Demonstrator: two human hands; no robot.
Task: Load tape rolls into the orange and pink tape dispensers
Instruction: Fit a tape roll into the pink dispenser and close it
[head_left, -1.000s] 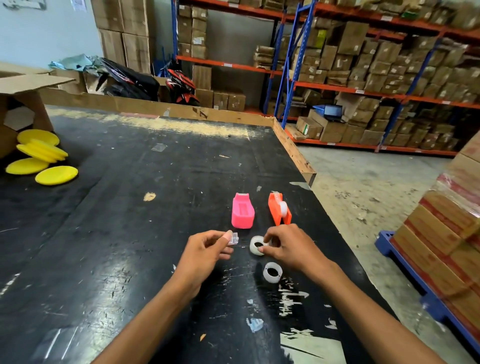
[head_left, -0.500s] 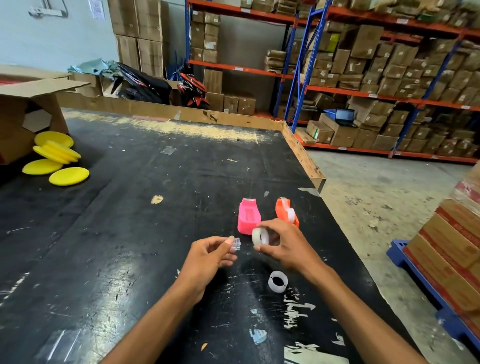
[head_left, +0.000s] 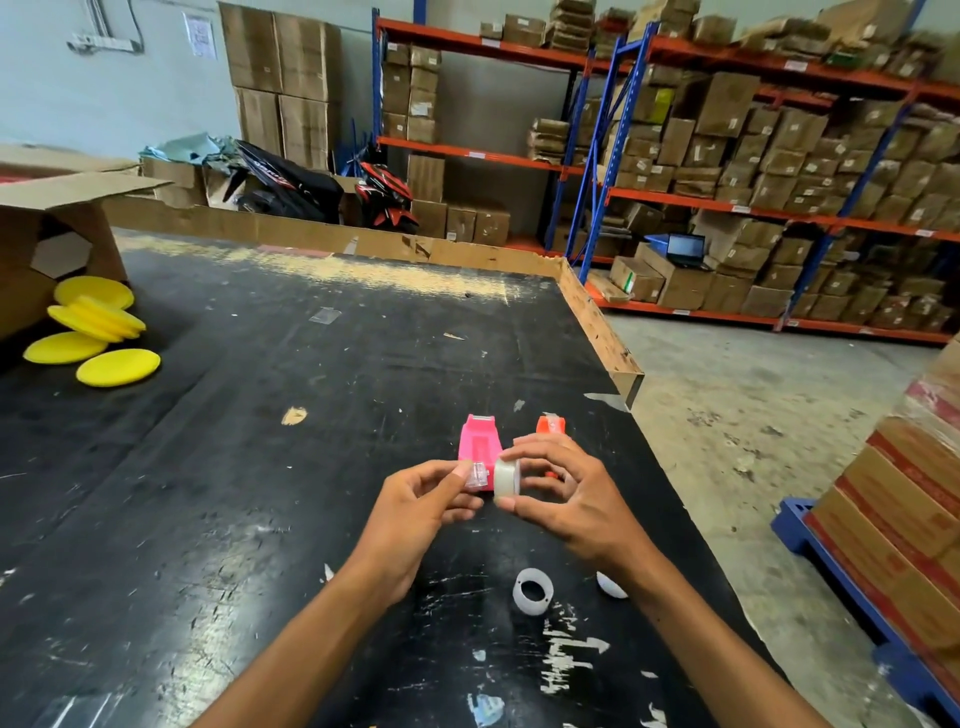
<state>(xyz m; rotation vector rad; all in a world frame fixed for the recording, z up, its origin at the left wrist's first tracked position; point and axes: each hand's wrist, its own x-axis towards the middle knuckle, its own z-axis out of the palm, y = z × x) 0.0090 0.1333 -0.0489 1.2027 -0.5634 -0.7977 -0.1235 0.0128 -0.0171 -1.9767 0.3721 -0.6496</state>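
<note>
Two hands pinch parts above the table: left hand (head_left: 415, 512) a clear spindle (head_left: 477, 475), right hand (head_left: 563, 496) a tape roll (head_left: 506, 479).

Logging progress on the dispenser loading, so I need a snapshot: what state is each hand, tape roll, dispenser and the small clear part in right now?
Left hand: pinching the small clear core.
Right hand: gripping a tape roll, held up on edge beside the core.
Second tape roll: lying on the black table, untouched.
Pink dispenser: on the table, no roll visible in it.
Orange dispenser: mostly hidden behind the right hand; contents unclear.
</note>
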